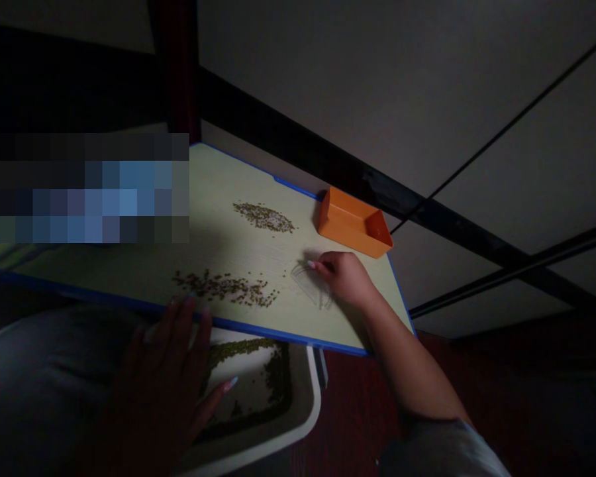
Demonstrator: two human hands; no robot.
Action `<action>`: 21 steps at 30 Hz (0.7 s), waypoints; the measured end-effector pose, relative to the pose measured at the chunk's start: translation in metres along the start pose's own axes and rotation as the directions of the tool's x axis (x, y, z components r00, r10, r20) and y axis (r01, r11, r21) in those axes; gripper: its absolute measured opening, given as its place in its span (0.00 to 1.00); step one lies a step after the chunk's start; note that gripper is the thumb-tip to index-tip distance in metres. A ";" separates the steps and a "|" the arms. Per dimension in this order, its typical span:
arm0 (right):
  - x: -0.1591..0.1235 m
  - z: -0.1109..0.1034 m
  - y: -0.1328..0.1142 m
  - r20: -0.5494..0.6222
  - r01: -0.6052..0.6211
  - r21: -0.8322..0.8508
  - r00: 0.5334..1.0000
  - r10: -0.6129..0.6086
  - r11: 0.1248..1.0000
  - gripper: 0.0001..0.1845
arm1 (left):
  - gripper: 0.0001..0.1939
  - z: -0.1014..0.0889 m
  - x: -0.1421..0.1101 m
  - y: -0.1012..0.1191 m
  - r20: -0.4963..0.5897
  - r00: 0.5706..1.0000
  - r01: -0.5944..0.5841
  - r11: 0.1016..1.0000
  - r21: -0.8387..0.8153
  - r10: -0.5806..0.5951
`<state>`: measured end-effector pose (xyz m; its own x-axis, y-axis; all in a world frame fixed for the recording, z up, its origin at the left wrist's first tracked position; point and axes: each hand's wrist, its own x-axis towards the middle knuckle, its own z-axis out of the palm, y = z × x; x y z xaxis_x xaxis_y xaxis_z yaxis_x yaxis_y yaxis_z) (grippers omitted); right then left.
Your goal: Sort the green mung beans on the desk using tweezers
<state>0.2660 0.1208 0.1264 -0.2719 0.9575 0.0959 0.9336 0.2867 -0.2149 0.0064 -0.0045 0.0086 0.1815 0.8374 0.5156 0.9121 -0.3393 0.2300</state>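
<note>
A person's right hand (347, 278) bends low over the right end of a blue-edged board (218, 179), fingers curled, thumb and forefinger drawn close together; whether anything is pinched between them cannot be told. Beneath the fingertips lies a faint curved outline (310, 285), either a clear object or a marking on the board. The left hand (163, 371), deep in shadow at the board's near edge, shows its fingers spread, thumb apart and above a white tub (316, 397) that sits below the board; no object shows in its grasp.

Small grains lie in two patches: the far pile (264, 217) past the board's middle, and the looser near pile (228, 289) along its near edge, just beyond the left fingertips. An orange box (350, 242) stands at the board's far right corner, near the right hand but apart from it.

The near pile looks most at risk: a careless sweep of the left fingers could push grains over the edge, into the tub or past it. A bump from the right hand could knock the box off its corner, and the dim light could leave stray grains overlooked.
</note>
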 end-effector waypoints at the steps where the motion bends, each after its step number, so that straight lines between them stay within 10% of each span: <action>1: 0.001 0.000 0.001 -0.009 -0.015 0.006 1.000 0.015 1.000 0.18 | 0.44 0.000 0.000 0.001 -0.007 1.000 -0.002 1.000 -0.003 0.002; 17: 0.000 0.006 -0.009 -0.077 0.056 0.222 0.996 -0.039 0.973 0.18 | 0.45 0.001 0.001 0.000 -0.015 1.000 0.000 1.000 -0.018 -0.001; 21: -0.007 -0.003 -0.007 0.075 0.161 0.286 0.979 -0.189 0.945 0.17 | 0.45 0.001 0.002 0.000 0.003 1.000 -0.010 1.000 -0.006 0.010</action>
<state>0.2625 0.1118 0.1299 -0.4604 0.8856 0.0619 0.7713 0.4336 -0.4659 0.0069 -0.0022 0.0091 0.1917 0.8350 0.5159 0.9079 -0.3505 0.2300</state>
